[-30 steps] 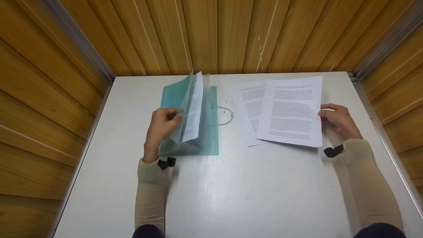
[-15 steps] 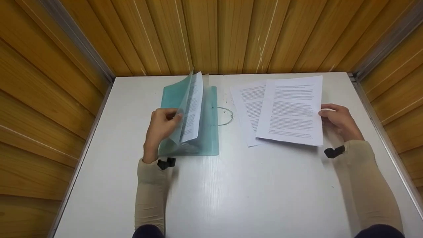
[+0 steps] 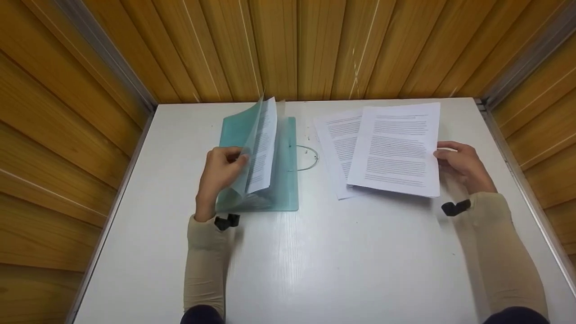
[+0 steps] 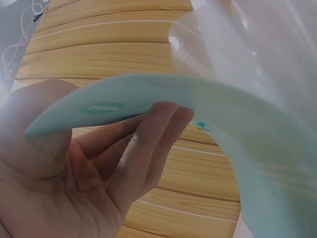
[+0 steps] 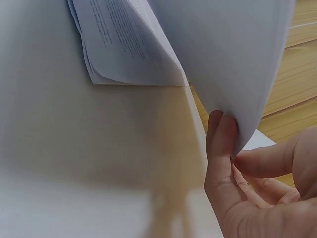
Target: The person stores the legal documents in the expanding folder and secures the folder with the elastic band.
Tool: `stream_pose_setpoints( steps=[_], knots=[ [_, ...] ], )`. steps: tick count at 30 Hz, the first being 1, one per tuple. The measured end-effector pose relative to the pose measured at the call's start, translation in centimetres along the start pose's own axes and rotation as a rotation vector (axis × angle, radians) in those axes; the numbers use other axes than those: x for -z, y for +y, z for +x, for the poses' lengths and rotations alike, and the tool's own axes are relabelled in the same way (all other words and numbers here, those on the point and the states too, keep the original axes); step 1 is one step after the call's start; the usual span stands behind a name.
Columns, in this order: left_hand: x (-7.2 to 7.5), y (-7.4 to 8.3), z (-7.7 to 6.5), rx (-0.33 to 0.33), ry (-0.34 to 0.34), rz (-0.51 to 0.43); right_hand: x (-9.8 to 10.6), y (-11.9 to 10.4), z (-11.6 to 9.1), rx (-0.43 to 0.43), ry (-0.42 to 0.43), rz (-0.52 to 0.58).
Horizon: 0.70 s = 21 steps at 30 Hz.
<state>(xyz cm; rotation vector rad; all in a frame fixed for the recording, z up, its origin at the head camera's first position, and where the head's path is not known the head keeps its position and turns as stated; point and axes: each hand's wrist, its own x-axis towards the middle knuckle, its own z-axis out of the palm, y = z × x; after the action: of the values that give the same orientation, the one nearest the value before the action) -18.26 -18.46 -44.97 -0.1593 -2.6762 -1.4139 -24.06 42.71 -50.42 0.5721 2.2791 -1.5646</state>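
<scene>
My left hand [image 3: 223, 166] pinches the raised cover of a translucent teal folder [image 3: 288, 193] on the left half of the table. In the left wrist view, the curved teal cover [image 4: 148, 94] passes between thumb and fingers. Clear sleeves and a printed sheet [image 3: 264, 153] stand half lifted inside the folder. On the right, my right hand [image 3: 463, 164] pinches the right edge of a printed paper [image 3: 398, 148], between thumb and fingers. The right wrist view shows this paper [image 5: 228, 54] raised above other printed sheets [image 5: 129, 54], which lie on the table.
Another printed sheet [image 3: 344, 144] peeks out on the left under the raised paper. A thin elastic loop [image 3: 317, 157] extends from the folder's right edge. Wood-patterned panels [image 3: 315, 49] enclose the white table [image 3: 324, 261] at the back and both sides.
The lower edge of the paper in my right hand has risen slightly, and the right wrist has shifted a little. My left hand and the folder hold still.
</scene>
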Motion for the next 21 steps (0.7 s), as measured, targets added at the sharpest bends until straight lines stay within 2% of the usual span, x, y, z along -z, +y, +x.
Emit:
stream_pose_setpoints(
  steps=[7,21],
  knots=[
    [-0.1,0.1,0.1,-0.016,0.005,0.008,-0.3,-0.8,-0.7,0.043,-0.045,0.068],
    [-0.2,-0.1,0.1,0.005,0.01,-0.004,-1.4,-2.2,-1.6,0.08,-0.07,0.074]
  ],
)
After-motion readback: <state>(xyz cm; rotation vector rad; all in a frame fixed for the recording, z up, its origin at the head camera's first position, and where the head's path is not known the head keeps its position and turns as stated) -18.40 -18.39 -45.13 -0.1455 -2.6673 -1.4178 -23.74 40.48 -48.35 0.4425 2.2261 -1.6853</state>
